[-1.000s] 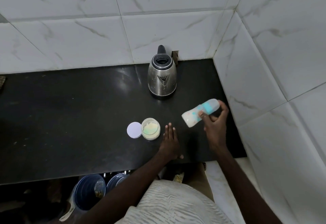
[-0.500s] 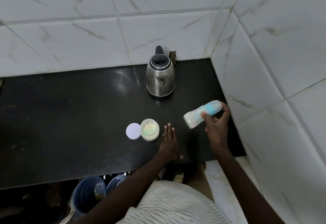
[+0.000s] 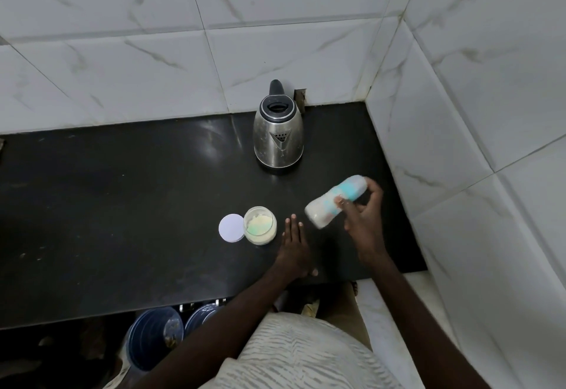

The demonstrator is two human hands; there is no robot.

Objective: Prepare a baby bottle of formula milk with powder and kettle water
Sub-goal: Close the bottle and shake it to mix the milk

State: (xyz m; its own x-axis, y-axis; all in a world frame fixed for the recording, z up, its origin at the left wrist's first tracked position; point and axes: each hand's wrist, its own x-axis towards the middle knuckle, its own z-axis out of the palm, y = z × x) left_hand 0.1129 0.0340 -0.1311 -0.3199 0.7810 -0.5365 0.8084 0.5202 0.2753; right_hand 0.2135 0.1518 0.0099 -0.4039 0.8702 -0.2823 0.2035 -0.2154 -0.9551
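My right hand grips a baby bottle with teal markings, held almost sideways above the black counter; its capped end points up right and milky liquid fills the lower end. The bottle looks motion-blurred. My left hand lies flat on the counter, fingers together, holding nothing. Just left of it stands an open jar of pale formula powder, with its white round lid flat beside it. A steel kettle with a black lid stands at the back near the wall.
White marble-patterned tiled walls close in the counter at the back and right. The counter's front edge runs just below my left hand. Under the counter sit blue buckets.
The bottle has shifted slightly in my right hand between frames, staying tilted over the same spot. My left hand, the jar, lid and kettle have not moved.
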